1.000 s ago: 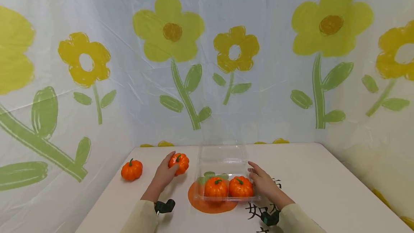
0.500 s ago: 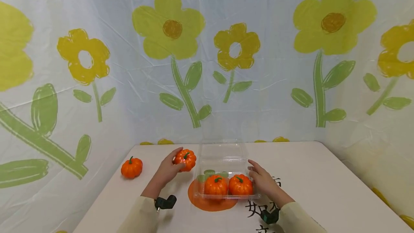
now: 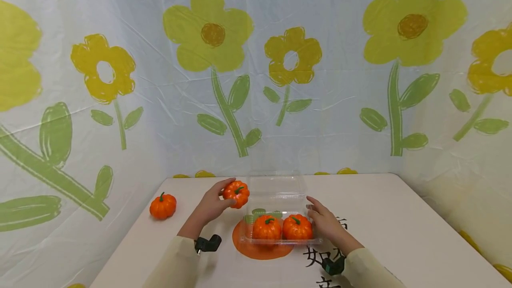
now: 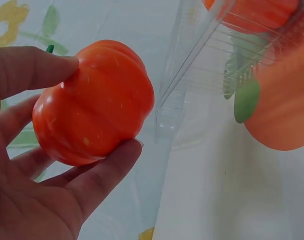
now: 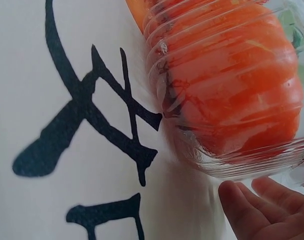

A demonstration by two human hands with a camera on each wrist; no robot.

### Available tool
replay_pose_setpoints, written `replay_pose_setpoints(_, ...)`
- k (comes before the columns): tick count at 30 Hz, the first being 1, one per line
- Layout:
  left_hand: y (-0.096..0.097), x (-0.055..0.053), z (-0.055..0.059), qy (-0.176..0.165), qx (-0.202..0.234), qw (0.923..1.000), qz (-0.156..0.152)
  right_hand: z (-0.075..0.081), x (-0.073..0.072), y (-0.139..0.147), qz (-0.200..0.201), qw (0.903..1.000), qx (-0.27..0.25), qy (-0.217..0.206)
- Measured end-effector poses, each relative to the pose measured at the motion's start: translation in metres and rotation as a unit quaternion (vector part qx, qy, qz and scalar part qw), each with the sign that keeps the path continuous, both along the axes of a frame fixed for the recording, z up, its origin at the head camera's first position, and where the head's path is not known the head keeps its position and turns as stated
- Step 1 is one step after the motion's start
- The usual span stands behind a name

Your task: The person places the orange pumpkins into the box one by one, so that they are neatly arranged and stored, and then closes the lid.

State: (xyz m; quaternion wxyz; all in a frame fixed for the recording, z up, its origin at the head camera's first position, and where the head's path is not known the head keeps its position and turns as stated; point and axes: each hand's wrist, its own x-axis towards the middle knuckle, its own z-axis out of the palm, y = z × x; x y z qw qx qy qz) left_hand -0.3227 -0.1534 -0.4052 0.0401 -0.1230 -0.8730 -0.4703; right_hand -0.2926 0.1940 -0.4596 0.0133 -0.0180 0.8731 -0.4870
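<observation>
My left hand [image 3: 212, 206] grips an orange toy pumpkin [image 3: 237, 194] with a green stem, held up just left of a clear plastic clamshell box [image 3: 276, 186]. In the left wrist view, the thumb presses on one side of that pumpkin and the fingers support it from the other. Two more pumpkins [image 3: 267, 228] sit side by side along the front of the box, whose lid is raised at the back. My right hand [image 3: 326, 220] is at the box's right side, its fingertips [image 5: 231, 192] against or very near the ribbed wall. I cannot tell whether they touch.
Another pumpkin [image 3: 162, 206] stands on the white table [image 3: 372, 217] at the left. Beneath the box, the tabletop bears an orange printed shape [image 3: 262, 252] and black characters [image 3: 314, 257]. A flowered curtain [image 3: 336, 114] closes off the back and sides.
My left hand has carried its pumpkin to the right and slightly upward, closer to the box. The right hand, the box and the other pumpkins stay in place.
</observation>
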Motion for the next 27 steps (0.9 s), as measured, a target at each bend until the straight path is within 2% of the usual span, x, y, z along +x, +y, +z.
replay_pose_setpoints(7, 0.003, -0.004, 0.004, 0.006, -0.007, 0.9998, -0.017, 0.0, 0.001, -0.001, -0.001, 1.0, -0.002, -0.006)
replay_pose_setpoints(16, 0.013, -0.011, 0.007, 0.045, -0.034, 0.997, -0.053, 0.001, 0.002, 0.0, -0.002, 0.9999, -0.005, -0.009)
replay_pose_setpoints(21, 0.019, -0.017, 0.005, 0.037, -0.048, 0.997, -0.049, 0.001, 0.002, 0.0, -0.001, 0.9999, -0.006, -0.01)
replay_pose_setpoints(24, 0.021, -0.018, 0.005, 0.021, -0.048, 0.9977, -0.044, 0.0, 0.002, 0.0, -0.002, 0.9999, -0.006, -0.013)
replay_pose_setpoints(27, 0.023, -0.019, 0.005, 0.016, -0.049, 0.9974, -0.05, 0.001, 0.001, -0.001, -0.002, 0.9999, -0.006, -0.013)
